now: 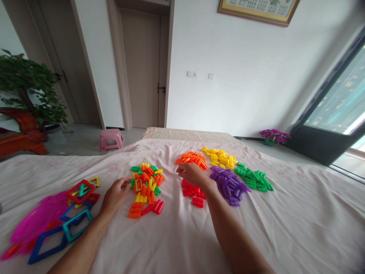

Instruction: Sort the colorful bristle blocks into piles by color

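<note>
Fingers (125, 180) half-curled, can't tell if they're gripping; left hand (116, 192) beside mixed pile (146, 182), right hand (191, 173) stretched over orange pieces (193, 156).

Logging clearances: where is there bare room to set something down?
Bare cloth lies right of the green pile, and between the mixed pile and red pile. Crowded: purple pile, closely bordered by green, red and the yellow pile.
</note>
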Tool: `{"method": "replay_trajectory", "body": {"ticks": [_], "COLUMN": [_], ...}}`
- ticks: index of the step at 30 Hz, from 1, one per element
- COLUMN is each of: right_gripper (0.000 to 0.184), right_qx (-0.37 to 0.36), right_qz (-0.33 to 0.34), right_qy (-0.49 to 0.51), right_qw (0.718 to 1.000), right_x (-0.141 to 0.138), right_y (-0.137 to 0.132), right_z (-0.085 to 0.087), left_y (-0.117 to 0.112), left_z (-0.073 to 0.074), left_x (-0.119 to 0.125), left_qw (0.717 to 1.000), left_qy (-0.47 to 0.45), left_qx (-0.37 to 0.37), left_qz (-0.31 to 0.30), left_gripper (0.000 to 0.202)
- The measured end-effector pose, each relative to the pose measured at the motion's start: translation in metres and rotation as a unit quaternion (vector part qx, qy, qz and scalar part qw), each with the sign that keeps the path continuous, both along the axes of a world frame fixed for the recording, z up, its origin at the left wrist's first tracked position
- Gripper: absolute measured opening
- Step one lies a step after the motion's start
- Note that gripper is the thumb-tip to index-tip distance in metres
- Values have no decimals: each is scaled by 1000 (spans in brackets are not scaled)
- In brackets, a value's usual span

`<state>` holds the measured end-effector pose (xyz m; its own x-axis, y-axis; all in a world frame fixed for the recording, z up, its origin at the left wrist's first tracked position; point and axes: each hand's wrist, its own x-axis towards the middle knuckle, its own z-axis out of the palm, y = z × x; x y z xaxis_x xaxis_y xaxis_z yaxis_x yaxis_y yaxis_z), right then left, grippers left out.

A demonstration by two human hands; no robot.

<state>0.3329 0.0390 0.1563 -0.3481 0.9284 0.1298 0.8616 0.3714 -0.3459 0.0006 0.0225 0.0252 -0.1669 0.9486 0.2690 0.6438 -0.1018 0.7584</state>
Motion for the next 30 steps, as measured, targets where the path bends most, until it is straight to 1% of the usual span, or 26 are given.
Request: {"method": "replay_trajectory", "body": {"ticks": [4, 6, 9, 12, 15, 17, 19, 21, 24, 27, 30], "right_gripper": [45, 51, 50, 39, 29, 31, 36, 37, 35, 37, 35], "right_qx": [44, 67, 88, 90, 99, 108, 120, 130, 133, 126, 120], "right_qz": [109, 158, 205, 194, 152, 132, 126, 139, 175, 198, 191], "right_qy": [24, 25, 8, -20, -34, -24, -3, 15, 26, 30, 30], "right_qw": [993, 985, 975, 977, 983, 985, 985, 981, 975, 972, 974], "right_x": [-38, -52, -65, -67, -65, -63, -63, -66, -72, -78, -78], "right_y": [-4, -6, -7, -4, -2, -3, -7, -12, -23, -30, -30], "right_z": [-29, -41, -56, -65, -67, -66, -62, -58, -53, -51, -52], "left_y": [1, 1, 2, -1, -10, -18, -27, -33, -38, -39, -39], "left_z": [-2, -4, -4, 2, 16, 27, 37, 43, 44, 42, 40], "left_x": [-1, -2, -2, 1, 9, 17, 26, 35, 45, 50, 49], "left_qw": [1000, 1000, 1000, 1000, 991, 976, 962, 952, 943, 943, 943], "left_qy": [-6, -10, -8, 2, 57, 112, 161, 201, 242, 251, 247], "left_qx": [-6, -6, -5, 19, 116, 183, 217, 224, 214, 204, 212], "left_qz": [-4, -6, -4, -3, -18, -34, -46, -56, -76, -80, -73], "left_gripper": [42, 42, 40, 38, 36, 32, 30, 30, 30, 27, 24]}}
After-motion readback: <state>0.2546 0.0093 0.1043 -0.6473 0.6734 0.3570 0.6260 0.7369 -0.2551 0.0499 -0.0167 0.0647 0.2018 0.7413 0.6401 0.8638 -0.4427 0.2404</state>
